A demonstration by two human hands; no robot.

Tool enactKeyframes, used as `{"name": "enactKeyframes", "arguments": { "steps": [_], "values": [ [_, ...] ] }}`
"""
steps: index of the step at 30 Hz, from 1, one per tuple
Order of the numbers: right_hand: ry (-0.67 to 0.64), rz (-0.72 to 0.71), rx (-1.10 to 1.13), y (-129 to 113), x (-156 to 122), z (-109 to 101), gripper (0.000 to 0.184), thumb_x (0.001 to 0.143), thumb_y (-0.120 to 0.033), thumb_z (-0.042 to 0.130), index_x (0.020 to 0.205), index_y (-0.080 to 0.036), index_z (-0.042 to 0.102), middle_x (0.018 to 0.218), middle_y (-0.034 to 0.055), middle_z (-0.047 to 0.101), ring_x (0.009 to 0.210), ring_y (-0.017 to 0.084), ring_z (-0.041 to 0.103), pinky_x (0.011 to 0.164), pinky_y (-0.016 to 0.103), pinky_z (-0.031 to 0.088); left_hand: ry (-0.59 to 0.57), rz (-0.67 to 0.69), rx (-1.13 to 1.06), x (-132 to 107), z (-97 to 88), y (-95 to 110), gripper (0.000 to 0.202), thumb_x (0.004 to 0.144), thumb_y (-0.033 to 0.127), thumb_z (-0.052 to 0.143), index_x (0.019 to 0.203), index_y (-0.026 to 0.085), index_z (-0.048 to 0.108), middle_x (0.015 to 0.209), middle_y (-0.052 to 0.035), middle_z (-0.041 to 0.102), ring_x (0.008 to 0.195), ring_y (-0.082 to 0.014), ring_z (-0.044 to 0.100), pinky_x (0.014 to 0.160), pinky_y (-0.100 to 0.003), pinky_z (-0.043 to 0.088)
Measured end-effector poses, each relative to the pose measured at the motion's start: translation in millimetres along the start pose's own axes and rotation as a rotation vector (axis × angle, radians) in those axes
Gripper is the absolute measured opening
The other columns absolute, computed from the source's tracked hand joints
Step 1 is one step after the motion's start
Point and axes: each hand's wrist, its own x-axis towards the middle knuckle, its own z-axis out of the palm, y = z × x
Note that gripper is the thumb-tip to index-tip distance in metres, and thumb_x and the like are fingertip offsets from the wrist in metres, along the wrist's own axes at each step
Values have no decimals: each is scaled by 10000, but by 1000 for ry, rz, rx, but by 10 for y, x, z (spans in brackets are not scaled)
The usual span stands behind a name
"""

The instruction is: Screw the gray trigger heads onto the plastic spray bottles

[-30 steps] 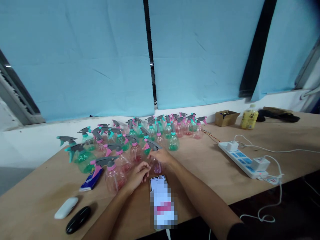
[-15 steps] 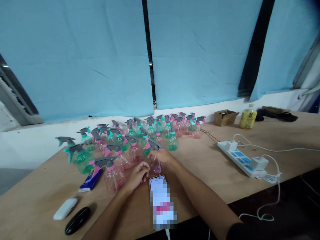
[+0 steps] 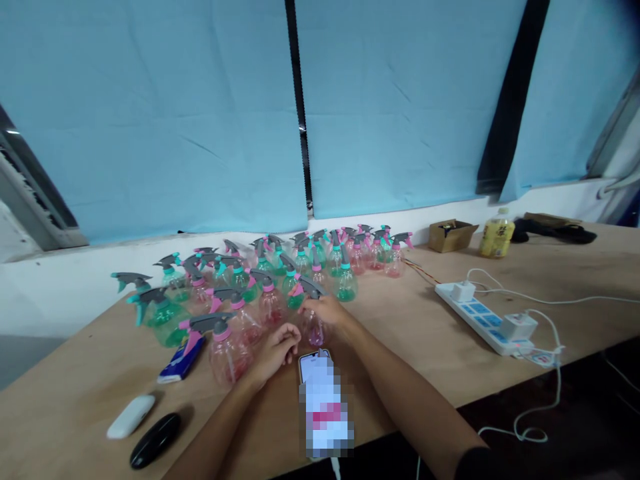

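Observation:
My right hand is closed round the neck of a clear spray bottle with a grey and pink spray head, upright just behind a phone. A little purplish tint shows in its base. My left hand lies loosely curled near the table, left of that bottle, with nothing visible in its fingers. Beside my left wrist stands a pink-collared spray bottle. Several more pink and green spray bottles are crowded behind both hands, some hiding others. The phone's screen is lit and partly blurred.
On the left lie a blue packet, a white case and a black case. A power strip with chargers and white cables lies right. Behind it are a cardboard box and a yellow-labelled bottle.
The spray bottle in my right hand has shifted very slightly to the right, together with the hand. My left hand stays almost where it was.

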Motion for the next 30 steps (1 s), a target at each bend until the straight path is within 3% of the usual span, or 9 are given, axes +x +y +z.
{"name": "enactKeyframes", "arguments": {
  "steps": [6,12,19,23,30],
  "values": [
    [-5,9,102,-132,-2,60,119,648,-150,553,709,-196,645,661,-40,630,578,112,601,572,225,488,1,6,-6,16,-10,-39,215,811,414,540,847,202,536,611,58,547,440,-78,474,433,-178,283],
    [-47,9,47,-128,7,75,180,668,-142,556,785,-209,675,717,-35,661,599,113,606,589,229,497,0,5,-7,27,-15,-40,197,816,399,535,830,202,530,604,63,540,433,-73,469,429,-177,282],
    [-36,-12,81,-143,3,81,126,678,-155,552,742,-206,648,685,-32,632,567,116,597,570,238,499,-9,9,-22,19,-18,-38,219,815,418,545,830,200,528,603,62,537,431,-74,474,428,-177,284],
    [-32,-11,-10,-91,2,52,74,700,-172,576,694,-205,643,634,-27,614,558,116,583,560,235,484,-3,13,-15,25,-15,-39,236,812,435,548,832,199,539,603,57,546,429,-75,474,424,-180,282],
    [86,-36,-2,111,-13,6,164,742,-243,596,883,-207,672,681,-20,635,667,135,625,646,255,507,13,33,19,-25,-9,2,245,844,457,518,852,213,531,606,58,526,436,-91,465,438,-195,287]
  ]
}}
